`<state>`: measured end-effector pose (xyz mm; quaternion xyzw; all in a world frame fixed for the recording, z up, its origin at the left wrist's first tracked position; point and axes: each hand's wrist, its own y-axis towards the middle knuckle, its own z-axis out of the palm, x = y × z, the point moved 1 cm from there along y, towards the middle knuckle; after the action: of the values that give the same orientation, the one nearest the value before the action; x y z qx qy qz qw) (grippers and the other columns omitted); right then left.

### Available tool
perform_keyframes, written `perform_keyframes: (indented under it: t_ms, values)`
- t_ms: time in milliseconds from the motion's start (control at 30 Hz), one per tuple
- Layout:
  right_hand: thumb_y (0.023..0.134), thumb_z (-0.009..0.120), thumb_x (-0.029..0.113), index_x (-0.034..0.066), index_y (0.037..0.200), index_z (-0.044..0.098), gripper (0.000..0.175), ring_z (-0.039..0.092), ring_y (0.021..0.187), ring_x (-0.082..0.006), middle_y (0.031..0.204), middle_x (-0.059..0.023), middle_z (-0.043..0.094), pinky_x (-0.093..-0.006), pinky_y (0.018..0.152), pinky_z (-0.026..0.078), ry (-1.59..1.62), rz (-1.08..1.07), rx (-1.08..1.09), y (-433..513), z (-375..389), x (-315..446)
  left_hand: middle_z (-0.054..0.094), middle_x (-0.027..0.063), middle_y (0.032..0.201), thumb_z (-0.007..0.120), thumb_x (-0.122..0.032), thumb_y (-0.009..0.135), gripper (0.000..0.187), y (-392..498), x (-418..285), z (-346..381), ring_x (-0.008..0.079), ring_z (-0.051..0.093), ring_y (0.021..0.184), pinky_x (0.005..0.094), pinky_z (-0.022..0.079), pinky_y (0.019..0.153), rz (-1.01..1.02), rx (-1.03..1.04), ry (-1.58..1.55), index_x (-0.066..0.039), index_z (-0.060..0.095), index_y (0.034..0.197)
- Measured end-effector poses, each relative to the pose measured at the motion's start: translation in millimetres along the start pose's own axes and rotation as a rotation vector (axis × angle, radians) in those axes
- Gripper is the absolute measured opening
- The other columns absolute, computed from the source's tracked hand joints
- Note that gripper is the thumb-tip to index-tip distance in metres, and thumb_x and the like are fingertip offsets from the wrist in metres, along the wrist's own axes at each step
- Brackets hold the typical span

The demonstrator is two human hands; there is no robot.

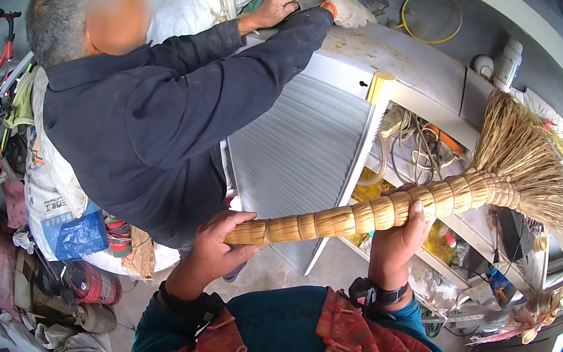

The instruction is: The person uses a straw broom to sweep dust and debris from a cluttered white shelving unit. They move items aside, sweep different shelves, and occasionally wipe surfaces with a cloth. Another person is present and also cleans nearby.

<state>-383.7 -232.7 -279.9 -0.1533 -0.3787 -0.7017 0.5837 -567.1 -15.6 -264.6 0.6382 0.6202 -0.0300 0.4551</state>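
A straw hand broom spans the space in front of my chest, its bound handle pointing left and its fanned bristles up to the right. My left hand grips the butt end of the handle. Nearer the bristles, my right hand supports the thick bound part from below, thumb against its near side. The bristle head overlaps the right end of a shelf unit in the view, and I cannot tell whether they touch.
A co-worker leans over the shelf top at left, one hand gloved. Beside that person stands a ribbed panel. A badminton racket and white bottle sit at the back. Cables fill a shelf; sacks crowd the left.
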Motion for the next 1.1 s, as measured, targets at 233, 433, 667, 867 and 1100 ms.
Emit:
perform_keyframes:
  t_ms: [233, 433, 667, 867, 1100]
  values:
    - [0.088, 0.049, 0.022, -0.0004, 0.112, 0.046, 0.032, 0.060, 0.082, -0.0246, 0.095, -0.0137, 0.057, -0.0369, 0.077, 0.049, -0.019, -0.029, 0.060, 4.0, -6.8, 0.1, 0.065, 0.0142, 0.090, 0.079, -0.017, 0.068, 0.047, -3.1, 4.8, 14.0, 0.0287, 0.064, 0.081, 0.0357, 0.050, 0.072, -0.011, -0.005, -0.028, -0.001, 0.060, 0.108]
    - [0.088, 0.050, 0.022, 0.0012, 0.117, 0.042, 0.037, 0.059, 0.083, -0.0252, 0.097, -0.0140, 0.055, -0.0382, 0.078, 0.050, -0.011, -0.007, 0.090, 4.3, -13.5, -0.1, 0.064, 0.0140, 0.091, 0.080, -0.016, 0.068, 0.049, -9.0, 5.8, 21.8, 0.0283, 0.064, 0.082, 0.0357, 0.050, 0.073, -0.052, -0.006, -0.029, 0.000, 0.059, 0.109]
    - [0.087, 0.052, 0.023, -0.0027, 0.109, 0.048, 0.035, 0.060, 0.084, -0.0256, 0.098, -0.0144, 0.056, -0.0385, 0.078, 0.050, -0.009, 0.053, 0.005, -0.5, -13.4, 2.6, 0.064, 0.0148, 0.092, 0.079, -0.015, 0.067, 0.048, -16.0, -5.0, 17.3, 0.0284, 0.063, 0.082, 0.0357, 0.050, 0.074, -0.029, -0.025, 0.034, 0.000, 0.059, 0.109]
    - [0.088, 0.052, 0.023, -0.0031, 0.110, 0.048, 0.035, 0.061, 0.086, -0.0262, 0.097, -0.0142, 0.058, -0.0386, 0.078, 0.050, 0.028, 0.084, 0.030, -7.5, -12.7, 6.3, 0.064, 0.0156, 0.094, 0.077, -0.015, 0.068, 0.047, -28.8, -13.2, 13.8, 0.0297, 0.063, 0.083, 0.0363, 0.050, 0.075, -0.040, -0.024, 0.063, 0.001, 0.059, 0.109]
    - [0.087, 0.053, 0.021, -0.0024, 0.112, 0.046, 0.035, 0.061, 0.088, -0.0277, 0.099, -0.0154, 0.057, -0.0402, 0.079, 0.050, 0.074, 0.103, 0.054, -14.8, -11.7, 8.9, 0.064, 0.0170, 0.095, 0.077, -0.015, 0.069, 0.047, -37.7, -23.9, 7.7, 0.0307, 0.063, 0.085, 0.0364, 0.049, 0.076, -0.107, 0.026, 0.068, 0.003, 0.058, 0.109]
